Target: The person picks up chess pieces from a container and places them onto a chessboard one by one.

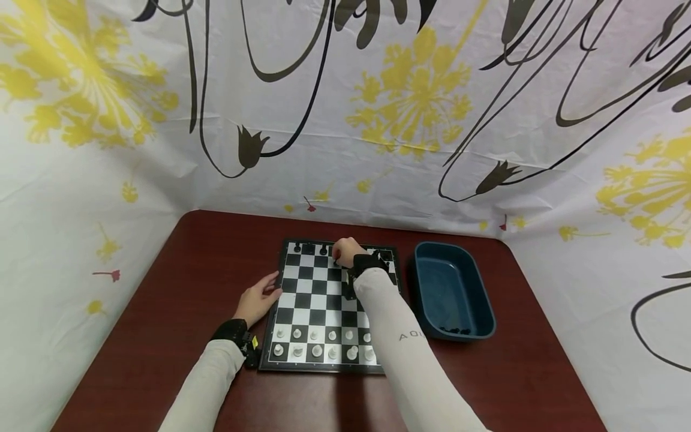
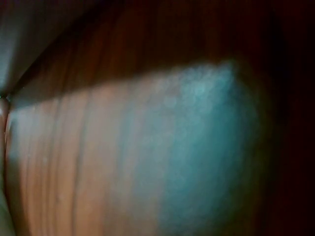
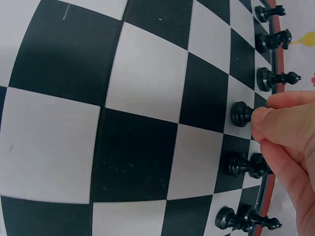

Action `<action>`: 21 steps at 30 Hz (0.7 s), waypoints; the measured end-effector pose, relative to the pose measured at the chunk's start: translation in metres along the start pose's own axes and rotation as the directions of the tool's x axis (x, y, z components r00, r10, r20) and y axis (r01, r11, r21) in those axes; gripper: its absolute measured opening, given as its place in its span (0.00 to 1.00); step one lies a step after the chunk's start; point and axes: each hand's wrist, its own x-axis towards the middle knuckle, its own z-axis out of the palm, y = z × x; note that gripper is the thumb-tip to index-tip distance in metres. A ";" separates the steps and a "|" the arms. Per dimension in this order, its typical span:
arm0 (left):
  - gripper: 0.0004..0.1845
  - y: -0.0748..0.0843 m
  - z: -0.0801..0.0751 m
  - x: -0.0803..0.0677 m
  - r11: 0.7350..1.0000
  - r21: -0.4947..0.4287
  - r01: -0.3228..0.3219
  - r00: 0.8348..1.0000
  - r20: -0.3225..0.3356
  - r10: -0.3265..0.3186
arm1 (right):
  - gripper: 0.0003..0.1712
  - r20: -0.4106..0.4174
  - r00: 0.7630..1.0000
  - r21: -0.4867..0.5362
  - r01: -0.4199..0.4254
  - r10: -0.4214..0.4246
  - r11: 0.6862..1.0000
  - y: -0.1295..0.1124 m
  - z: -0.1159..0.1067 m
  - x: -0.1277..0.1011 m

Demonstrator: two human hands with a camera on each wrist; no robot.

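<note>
A black-and-white chessboard [image 1: 318, 300] lies in the middle of a dark red-brown table [image 1: 162, 336]. My right hand [image 1: 345, 249] reaches to the far rows and pinches a black pawn [image 3: 240, 114] by its top between thumb and fingertips [image 3: 275, 123]. The pawn stands on a square next to the back row. Beside it stand a black bishop [image 3: 278, 78], knight [image 3: 273, 40] and rook [image 3: 269, 12]. My left hand [image 1: 260, 297] rests with relaxed fingers at the board's left edge and holds nothing. White pieces [image 1: 318, 343] fill the two near rows.
A dark blue tray [image 1: 475, 300] stands right of the board with a few black pieces [image 1: 456, 330] at its near end. A flowered cloth [image 1: 378, 120] walls in the table on three sides. The left wrist view is a close blur of table wood [image 2: 98, 157].
</note>
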 end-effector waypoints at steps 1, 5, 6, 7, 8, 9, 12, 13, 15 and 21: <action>0.29 0.001 0.001 0.000 1.000 0.002 -0.002 1.000 0.004 0.002 | 0.09 0.004 1.000 -0.009 -0.008 0.008 1.000 0.001 0.000 -0.001; 0.29 0.004 0.002 0.001 1.000 0.000 -0.010 1.000 0.003 0.010 | 0.09 -0.008 1.000 -0.040 -0.009 0.008 0.999 0.004 -0.002 -0.004; 0.28 0.005 0.002 0.001 1.000 -0.002 -0.010 1.000 0.002 0.010 | 0.09 -0.011 1.000 -0.043 -0.009 0.009 0.999 0.004 -0.003 -0.005; 0.28 0.006 0.002 0.000 1.000 -0.003 -0.013 1.000 0.000 0.013 | 0.09 -0.014 1.000 -0.040 -0.013 0.013 0.999 0.005 -0.005 -0.006; 0.28 0.006 0.002 0.000 1.000 -0.002 -0.013 1.000 -0.002 0.013 | 0.09 -0.018 1.000 -0.033 -0.016 0.016 0.999 0.005 -0.007 -0.007; 0.28 0.007 0.002 0.000 1.000 0.002 -0.015 1.000 -0.003 0.015 | 0.09 -0.020 1.000 -0.026 -0.022 0.021 0.999 0.005 -0.009 -0.008; 0.29 0.007 0.002 0.000 1.000 0.007 -0.015 1.000 -0.004 0.015 | 0.08 -0.042 0.998 -0.006 -0.051 0.051 0.999 0.005 -0.020 -0.012; 0.29 0.008 0.002 0.000 1.000 0.010 -0.015 1.000 -0.008 0.015 | 0.08 -0.050 0.997 0.001 -0.061 0.061 0.998 0.005 -0.023 -0.013; 0.29 0.007 0.002 0.000 1.000 0.013 -0.015 1.000 -0.009 0.015 | 0.09 -0.059 0.995 0.002 -0.076 0.076 0.997 0.006 -0.031 -0.017; 0.29 0.006 0.001 -0.002 1.000 0.028 -0.006 1.000 -0.016 0.007 | 0.10 -0.086 0.990 0.006 -0.109 0.109 0.994 0.020 -0.045 -0.030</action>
